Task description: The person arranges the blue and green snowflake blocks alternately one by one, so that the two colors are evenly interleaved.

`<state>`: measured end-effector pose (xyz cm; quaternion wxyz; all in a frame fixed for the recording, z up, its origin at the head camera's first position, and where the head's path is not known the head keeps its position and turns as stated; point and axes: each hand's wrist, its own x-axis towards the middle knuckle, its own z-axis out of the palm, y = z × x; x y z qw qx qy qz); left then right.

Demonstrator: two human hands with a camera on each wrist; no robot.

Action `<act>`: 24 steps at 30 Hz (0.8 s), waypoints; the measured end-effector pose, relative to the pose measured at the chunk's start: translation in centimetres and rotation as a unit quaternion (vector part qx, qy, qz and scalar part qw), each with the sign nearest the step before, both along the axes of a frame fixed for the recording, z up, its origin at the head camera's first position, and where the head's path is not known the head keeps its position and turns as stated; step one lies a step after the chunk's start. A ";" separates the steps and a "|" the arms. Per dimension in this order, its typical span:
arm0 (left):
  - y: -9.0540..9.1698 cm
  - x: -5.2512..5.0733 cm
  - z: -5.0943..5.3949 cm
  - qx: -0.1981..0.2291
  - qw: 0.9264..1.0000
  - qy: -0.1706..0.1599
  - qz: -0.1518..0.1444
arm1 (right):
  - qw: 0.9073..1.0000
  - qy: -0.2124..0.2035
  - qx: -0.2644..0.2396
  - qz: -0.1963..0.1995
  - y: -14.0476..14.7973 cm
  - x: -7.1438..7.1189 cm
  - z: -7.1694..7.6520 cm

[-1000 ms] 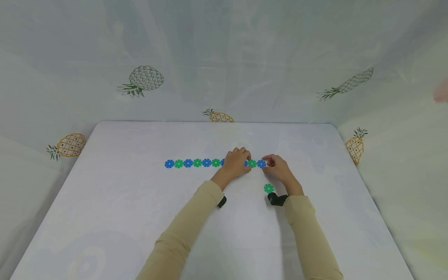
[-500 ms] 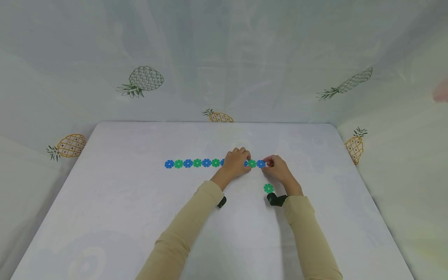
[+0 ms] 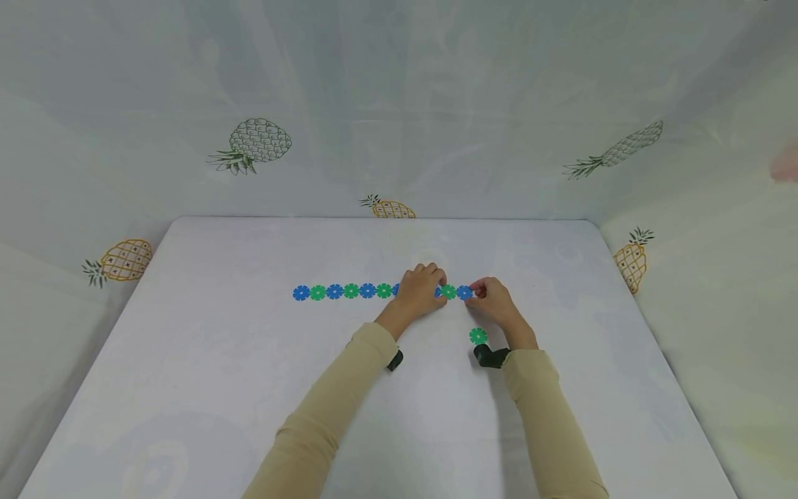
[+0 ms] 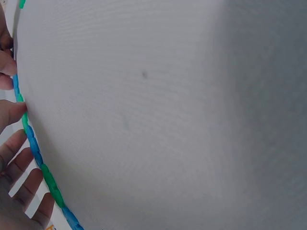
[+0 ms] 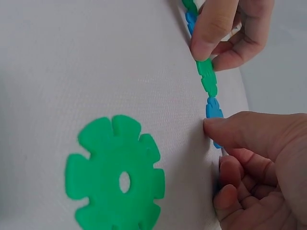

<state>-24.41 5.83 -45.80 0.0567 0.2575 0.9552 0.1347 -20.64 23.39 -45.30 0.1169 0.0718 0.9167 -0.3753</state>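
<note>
Blue and green notched plastic discs, snowflake-shaped, lie in an alternating row [image 3: 334,292] across the white table. My left hand [image 3: 419,290] arches over the row and hides part of it. Its thumb and a finger pinch the green disc [image 5: 207,78], second from the right end. At that end my right hand [image 3: 497,303] pinches the blue disc [image 5: 214,109] between thumb and fingers. The two discs meet edge to edge; whether their notches interlock I cannot tell. A loose green disc [image 3: 478,336] lies flat on the table, nearer the body than the right hand.
The white table [image 3: 206,360] has rounded far corners. A pale curtain [image 3: 399,159] with printed pineapples hangs behind and at the sides. Dark wrist devices [image 3: 491,356] stick out below both wrists, the right one close to the loose green disc.
</note>
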 end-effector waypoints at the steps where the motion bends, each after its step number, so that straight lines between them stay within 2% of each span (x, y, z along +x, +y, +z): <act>1: 0.0 0.0 0.0 0.001 1.000 0.000 -0.001 | 1.000 -0.002 -0.001 -0.002 0.0 0.0 0.0; 17: -0.1 0.0 0.0 -0.002 1.000 0.011 -0.006 | 1.000 0.006 0.001 0.003 0.0 0.0 -0.4; 24: -0.1 0.0 0.1 0.000 1.000 0.004 -0.004 | 1.000 0.014 0.006 0.009 0.0 0.1 -0.4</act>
